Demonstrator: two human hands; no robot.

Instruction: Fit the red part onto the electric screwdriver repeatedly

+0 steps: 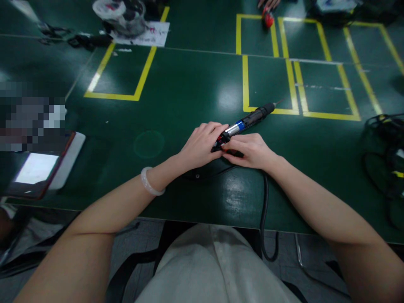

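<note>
A black and silver electric screwdriver (249,120) with a blue band lies at a slant over the green table, its thin tip pointing up and right. Its rear end looks opened, with small red and dark parts showing. My left hand (203,144) is wrapped round that rear end from the left. From the right, my right hand (249,150) pinches at the same end, thumb and forefinger close together; what lies between them is too small to make out. A black cable (265,210) runs from below my right hand over the table's front edge.
Yellow tape (112,97) marks rectangles on the green table (189,84). A tablet (36,168) lies at the left, a clear bag (129,19) on paper at the back left. Coiled cables (386,130) sit at the right. Another person's hand (269,3) is near a red object (268,19).
</note>
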